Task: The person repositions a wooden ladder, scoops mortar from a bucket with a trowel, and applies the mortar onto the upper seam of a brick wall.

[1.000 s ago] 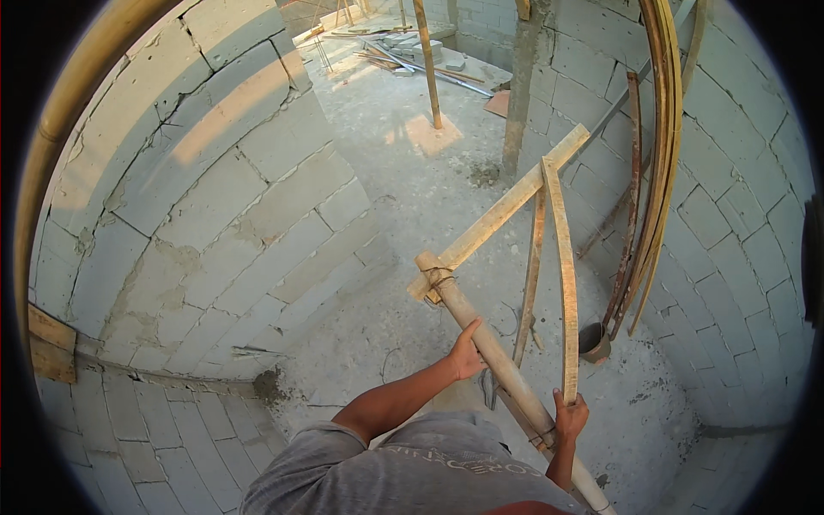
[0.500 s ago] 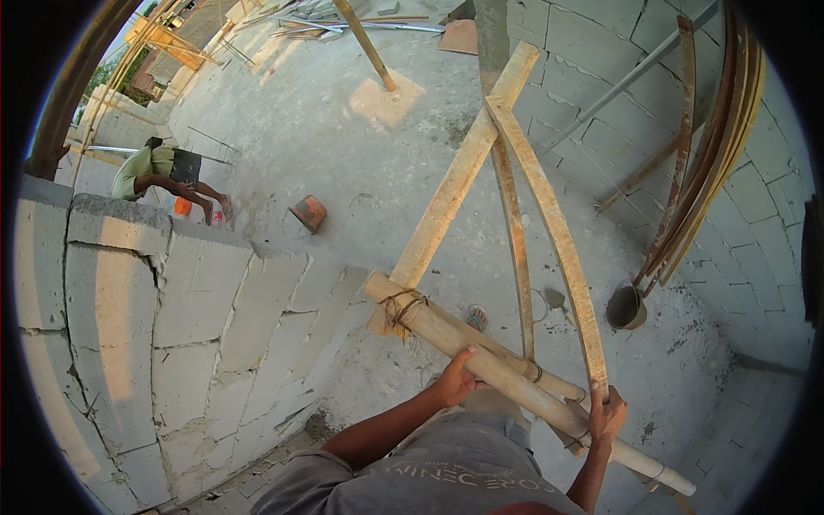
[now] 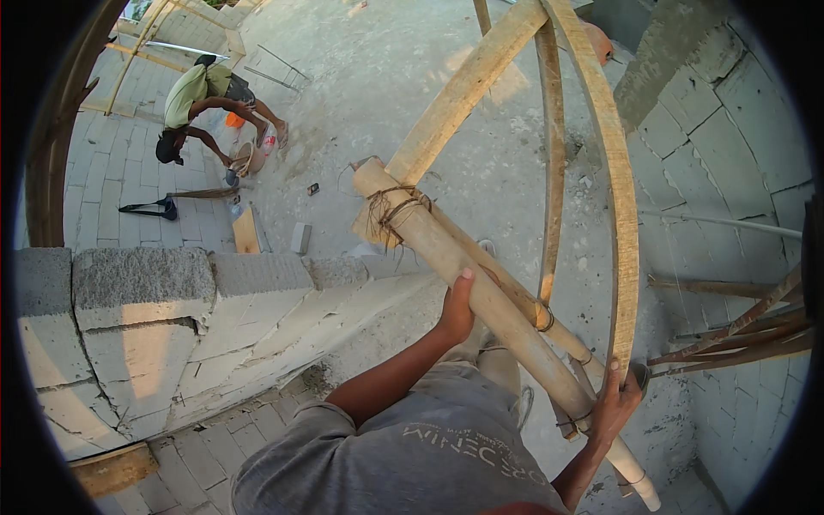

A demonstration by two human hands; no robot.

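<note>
My left hand is wrapped round a long pale round pole, lying diagonally in front of me. Rusty wire binds the pole's upper end to wooden slats and to a second pole behind it. One slat rises up and right, meeting two longer slats at the top. My right hand grips the lower end of the rightmost slat, close beside the pole. More wire ties the thinner middle slat to the second pole.
A block wall runs along my left. Beyond it a co-worker bends over a container, near a board and a loose block. On my right, long strips lean near another block wall.
I have swung the bound frame up and rightward, and my left hand has risen with it. The view has turned left, bringing more of the co-worker and the left wall's top into sight.
</note>
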